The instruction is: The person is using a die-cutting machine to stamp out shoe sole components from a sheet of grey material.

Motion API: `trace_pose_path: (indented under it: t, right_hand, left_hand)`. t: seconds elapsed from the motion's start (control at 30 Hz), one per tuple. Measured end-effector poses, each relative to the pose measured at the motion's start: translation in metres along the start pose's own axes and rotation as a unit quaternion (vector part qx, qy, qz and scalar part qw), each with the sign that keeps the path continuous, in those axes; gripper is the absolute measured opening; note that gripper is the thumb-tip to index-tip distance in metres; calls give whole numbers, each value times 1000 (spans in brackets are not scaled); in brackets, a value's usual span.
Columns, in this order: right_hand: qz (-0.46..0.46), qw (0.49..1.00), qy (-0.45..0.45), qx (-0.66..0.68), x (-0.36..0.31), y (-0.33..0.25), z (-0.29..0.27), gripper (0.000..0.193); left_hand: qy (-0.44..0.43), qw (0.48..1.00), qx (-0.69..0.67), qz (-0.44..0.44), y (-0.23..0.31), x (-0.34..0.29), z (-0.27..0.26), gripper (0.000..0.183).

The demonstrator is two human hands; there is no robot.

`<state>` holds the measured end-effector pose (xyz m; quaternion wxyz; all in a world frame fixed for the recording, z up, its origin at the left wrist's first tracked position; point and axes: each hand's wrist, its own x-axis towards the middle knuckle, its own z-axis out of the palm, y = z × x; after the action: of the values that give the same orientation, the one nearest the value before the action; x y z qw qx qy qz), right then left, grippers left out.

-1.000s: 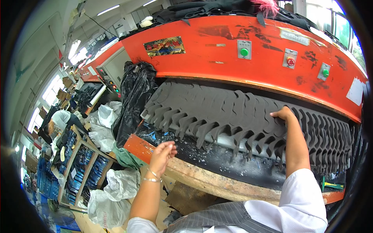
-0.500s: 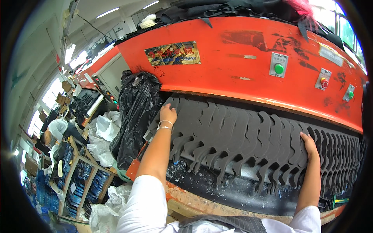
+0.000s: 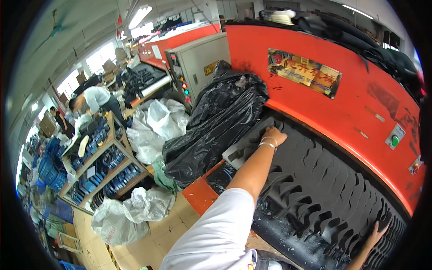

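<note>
L slv (image 3: pixel 220 220): wht, short | L wrist bangles (image 3: pixel 268 144): slvr-col. (thin, approx. two)

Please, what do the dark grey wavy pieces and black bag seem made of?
Dark grey wavy pieces: probably foam, perhaps rubber; matte, their cut edges droop softly. Black bag: likely thin plastic film; glossy, with sharp creases and bright highlights.

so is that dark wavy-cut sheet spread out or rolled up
Spread out: the dark wavy-cut sheet lies lengthwise along the orange machine, its curved cuts visible side by side.
</note>
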<state>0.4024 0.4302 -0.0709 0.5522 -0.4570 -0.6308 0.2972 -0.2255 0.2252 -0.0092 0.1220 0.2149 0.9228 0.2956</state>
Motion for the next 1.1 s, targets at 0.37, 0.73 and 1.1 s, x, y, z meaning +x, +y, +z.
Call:
trace_pose_path:
  t: [0.37, 0.73, 1.1]
  right_hand:
    - [-39, 986, 139, -83, -114, -91, -17, 62]
    - [17, 937, 11, 350, -176, -218, -202, 44]
    - [16, 998, -38, -40, -43, -276, -22, 51]
  left_hand:
    - [207, 905, 22, 372, -19, -37, 22, 35]
    - [41, 966, -71, 244, -13, -8, 8, 54]
    - [-271, 955, -106, 56, -17, 65, -10, 79]
